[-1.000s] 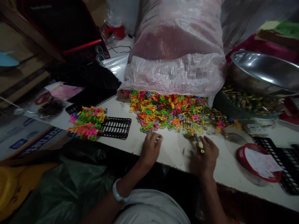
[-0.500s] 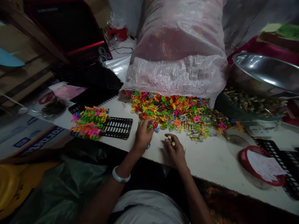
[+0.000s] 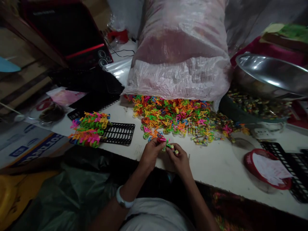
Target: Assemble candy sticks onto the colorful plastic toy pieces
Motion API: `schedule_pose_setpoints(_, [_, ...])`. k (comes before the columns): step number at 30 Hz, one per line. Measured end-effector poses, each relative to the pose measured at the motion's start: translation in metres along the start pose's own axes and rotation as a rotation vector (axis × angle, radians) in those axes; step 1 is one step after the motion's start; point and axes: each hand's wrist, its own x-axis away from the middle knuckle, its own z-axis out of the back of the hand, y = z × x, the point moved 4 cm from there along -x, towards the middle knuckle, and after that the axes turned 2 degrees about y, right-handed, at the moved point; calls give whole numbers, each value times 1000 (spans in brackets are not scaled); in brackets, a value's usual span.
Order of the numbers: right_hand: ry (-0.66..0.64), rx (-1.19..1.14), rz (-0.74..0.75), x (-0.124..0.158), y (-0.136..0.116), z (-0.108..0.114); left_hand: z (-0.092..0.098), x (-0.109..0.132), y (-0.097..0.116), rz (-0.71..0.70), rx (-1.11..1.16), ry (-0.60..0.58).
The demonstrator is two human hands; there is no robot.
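- From my remote seat, I take the sack (image 3: 180, 75) on the worktop (image 3: 216, 170) as landmark.
- Directly before the sack, at its mouth: the heap of pieces (image 3: 168, 115).
- Farther before it, I see my left hand (image 3: 149, 154) beside my right hand (image 3: 180, 158).
- Front-left of it: the rack (image 3: 120, 133), clips (image 3: 90, 130) on its left end.
- Left of it: the screen (image 3: 64, 35).
- Right of it: the tub (image 3: 240, 115), the bowl (image 3: 267, 77) above.
- Front-right of it: the basket (image 3: 249, 163), papers (image 3: 268, 168) inside.

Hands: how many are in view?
2: the left hand, pinching a pink-red piece, and the right hand, close beside it, holding small yellowish pieces. No others show.
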Motion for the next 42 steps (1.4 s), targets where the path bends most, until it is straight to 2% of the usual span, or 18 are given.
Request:
schedule_pose_setpoints(1, [-8,24,9,-1,1,5,1,1,3,-51,-79,-1])
schedule_pose_setpoints(3, [-60,107,61,-3,0,17,1,4,16,-244,-325,-38])
schedule_pose_setpoints(5, [-139,208,139,-6,-3,27,-4,8,28,-456,-620,-161])
schedule_pose_setpoints(7, [-195,277,195,-9,-7,33,-10,12,33,-548,-838,-292])
schedule_pose_setpoints(8, [-191,284,206,-10,-10,35,-11,12,32,-540,-889,-316])
schedule_pose_setpoints(10, [-117,251,194,-10,-13,39,-10,9,29,-446,-857,-248])
schedule_pose_setpoints(13, [30,195,170,-3,-10,41,-1,5,16,-208,-573,-105])
schedule_pose_setpoints(15, [13,186,170,5,-3,35,2,4,7,-75,-390,-84])
schedule_pose_setpoints(18, [-86,178,165,17,10,23,4,5,-2,13,-286,-59])
schedule_pose_setpoints(21, [-109,189,191,22,15,16,2,7,-4,21,-268,-13])
schedule_pose_setpoints(25, [-168,218,214,21,13,14,-3,9,-3,36,-222,-16])
schedule_pose_setpoints(31, [-95,231,178,18,15,25,-6,9,-3,17,-240,13])
schedule_pose_setpoints(36, [-151,279,231,21,15,14,-10,8,-5,-16,-224,26])
schedule_pose_setpoints(42, [-80,413,265,24,12,6,-4,7,-18,-82,-280,93])
